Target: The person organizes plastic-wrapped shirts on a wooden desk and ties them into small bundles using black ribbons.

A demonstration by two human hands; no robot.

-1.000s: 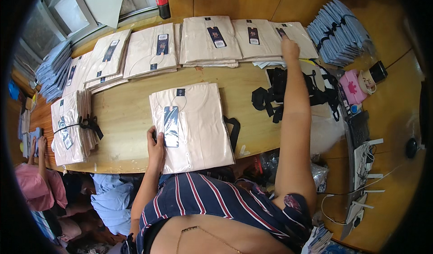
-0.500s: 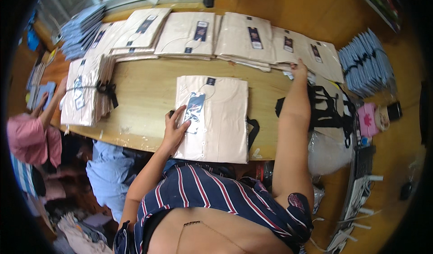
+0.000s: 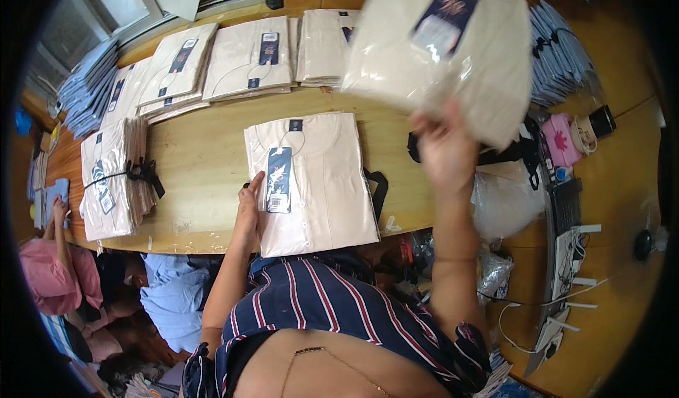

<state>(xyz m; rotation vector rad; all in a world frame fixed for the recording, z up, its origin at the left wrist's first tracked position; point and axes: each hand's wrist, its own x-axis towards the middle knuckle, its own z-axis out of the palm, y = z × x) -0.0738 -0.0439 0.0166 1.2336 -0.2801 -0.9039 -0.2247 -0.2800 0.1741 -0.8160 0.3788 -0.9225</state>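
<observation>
A clear plastic bag with a folded cream garment and navy tag [image 3: 389, 51] is raised above the desk [image 3: 198, 150], its lower edge pinched in the right hand [image 3: 449, 147]. A matching bagged cream garment [image 3: 329, 193] lies flat on the desk. The left hand [image 3: 247, 218], fingers loosely curled, touches its left edge; whether it grips cannot be told. Similar bagged garments [image 3: 244, 59] line the far side.
</observation>
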